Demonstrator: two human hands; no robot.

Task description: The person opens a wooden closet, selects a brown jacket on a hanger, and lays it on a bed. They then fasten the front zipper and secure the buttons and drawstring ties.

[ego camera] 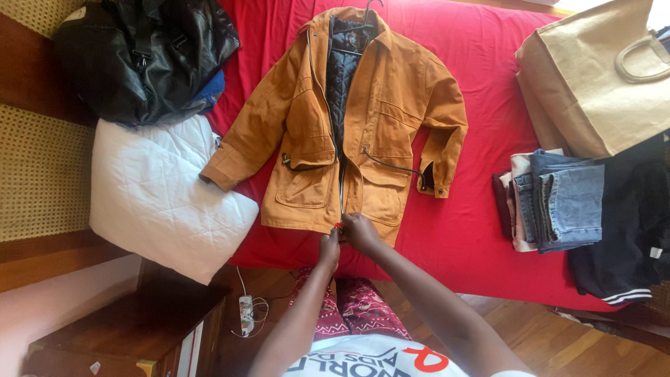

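Tan jacket [363, 119] lies flat on red bed [488, 105], front partly open, still on hanger. Left hand [329, 249] and right hand [360, 232] both pinch zipper base at hem. Step: joining zipper ends. Next likely needs steady hem, slider pull upward.

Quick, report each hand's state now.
Left hand: closed, pinching the bottom of the tan jacket at its zipper.
Right hand: closed on the jacket hem beside it.
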